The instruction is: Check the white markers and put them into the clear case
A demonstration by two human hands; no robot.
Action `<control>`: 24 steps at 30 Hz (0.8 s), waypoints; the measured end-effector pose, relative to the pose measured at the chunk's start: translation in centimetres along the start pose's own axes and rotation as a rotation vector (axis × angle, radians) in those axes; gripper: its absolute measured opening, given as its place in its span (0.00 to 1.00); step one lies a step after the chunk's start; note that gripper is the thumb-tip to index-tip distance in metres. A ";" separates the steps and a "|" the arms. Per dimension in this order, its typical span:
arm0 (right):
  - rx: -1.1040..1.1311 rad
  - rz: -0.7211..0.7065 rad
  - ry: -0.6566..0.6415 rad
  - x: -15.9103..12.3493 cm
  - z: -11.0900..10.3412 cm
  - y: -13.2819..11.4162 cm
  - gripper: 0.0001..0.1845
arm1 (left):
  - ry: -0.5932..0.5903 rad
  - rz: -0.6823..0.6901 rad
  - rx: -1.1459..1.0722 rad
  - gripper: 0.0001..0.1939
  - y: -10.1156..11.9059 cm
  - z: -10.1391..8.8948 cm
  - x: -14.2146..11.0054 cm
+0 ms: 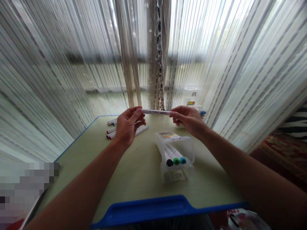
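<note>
Loose white, colour-capped markers (141, 130) lie near the far-left corner of a pale green, blue-edged tabletop (144, 166). The left hand (128, 126) pinches one end of a slim white marker (155, 111), raised above the tabletop; an open clear plastic box (193, 153) (black, green and turquoise pen ends (176, 161) showing) lies toward the near edge; the right hand (188, 119) grasps the marker's other end.

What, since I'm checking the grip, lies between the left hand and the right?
In the head view, a white marker spans the gap; the left hand holds one end, the right hand the other.
</note>
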State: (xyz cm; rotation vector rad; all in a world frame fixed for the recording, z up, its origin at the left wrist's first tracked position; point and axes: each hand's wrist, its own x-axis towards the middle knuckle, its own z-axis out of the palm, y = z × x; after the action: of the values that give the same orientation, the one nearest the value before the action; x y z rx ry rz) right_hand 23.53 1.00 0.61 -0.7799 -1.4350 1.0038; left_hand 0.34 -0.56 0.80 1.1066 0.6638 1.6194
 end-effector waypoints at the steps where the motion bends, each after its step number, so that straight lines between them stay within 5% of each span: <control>1: -0.039 -0.003 -0.017 -0.1 0.1 0.0 0.17 | -0.021 0.005 0.008 0.14 0.0 0.0 -0.1; 9: -0.356 -0.142 -0.135 -0.5 0.2 -0.2 0.16 | -0.202 0.081 0.131 0.16 -0.4 0.7 -0.9; 16: -0.476 -0.332 -0.045 -0.8 0.8 -1.1 0.09 | -0.257 0.045 0.225 0.28 -0.1 1.3 -1.7; 24: -0.123 -0.237 0.105 -0.7 0.6 -2.8 0.40 | -0.169 0.044 0.320 0.21 0.0 0.9 -1.3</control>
State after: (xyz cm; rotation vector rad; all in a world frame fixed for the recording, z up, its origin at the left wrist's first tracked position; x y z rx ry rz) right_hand 23.28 -0.86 2.91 -0.7203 -1.4685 0.6895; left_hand 1.27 -1.83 0.77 1.4818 0.8085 1.4681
